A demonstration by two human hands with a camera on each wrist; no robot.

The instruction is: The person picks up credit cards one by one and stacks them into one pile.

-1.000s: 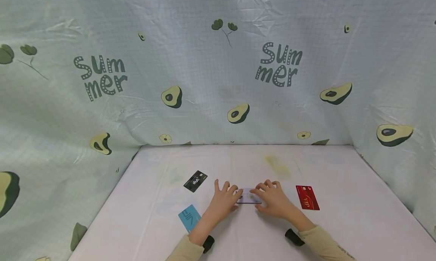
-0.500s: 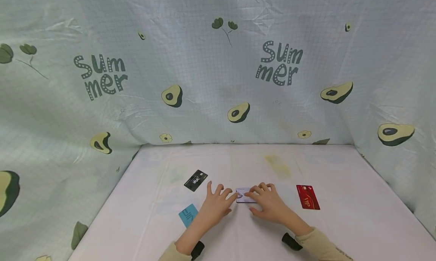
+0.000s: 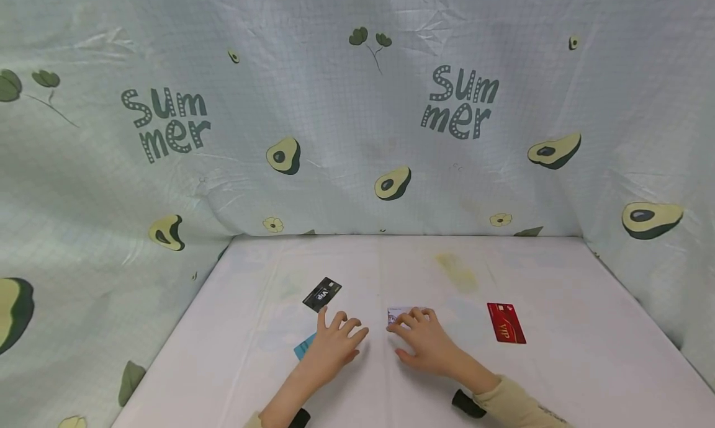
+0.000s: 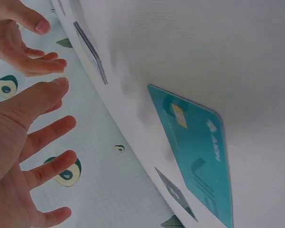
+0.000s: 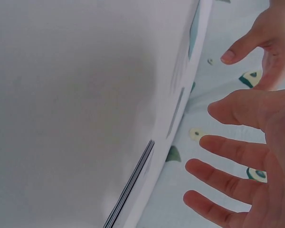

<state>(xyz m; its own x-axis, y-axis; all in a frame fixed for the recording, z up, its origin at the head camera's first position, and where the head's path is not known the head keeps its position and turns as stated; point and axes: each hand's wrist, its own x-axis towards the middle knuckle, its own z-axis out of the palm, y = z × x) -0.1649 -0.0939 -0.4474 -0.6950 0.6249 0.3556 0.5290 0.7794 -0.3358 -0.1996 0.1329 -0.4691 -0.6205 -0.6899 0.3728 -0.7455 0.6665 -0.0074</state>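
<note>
My left hand [image 3: 331,347] hovers with spread fingers and holds nothing. In the head view it covers much of a teal VIP card [image 3: 303,347], which lies whole in the left wrist view, apart from the fingers. The right hand [image 3: 421,341], fingers relaxed, is over a pale purple card [image 3: 394,316] in the middle of the table and hides part of it. Seen edge-on in the right wrist view, that card tops a thin layered stack [image 5: 128,187], with the fingers clear of it. Just beyond my left fingertips lies a black VIP card [image 3: 322,293].
A red VIP card [image 3: 506,322] lies on the right side of the white-covered table [image 3: 558,378]. Behind and beside the table hangs a sheet [image 3: 335,105] printed with avocados. Dark bands [image 3: 468,404] are at both wrists.
My left hand has drawn away from the purple card, moving left over the teal card. The right hand has slid slightly left and toward me, its fingers coming off the card.
</note>
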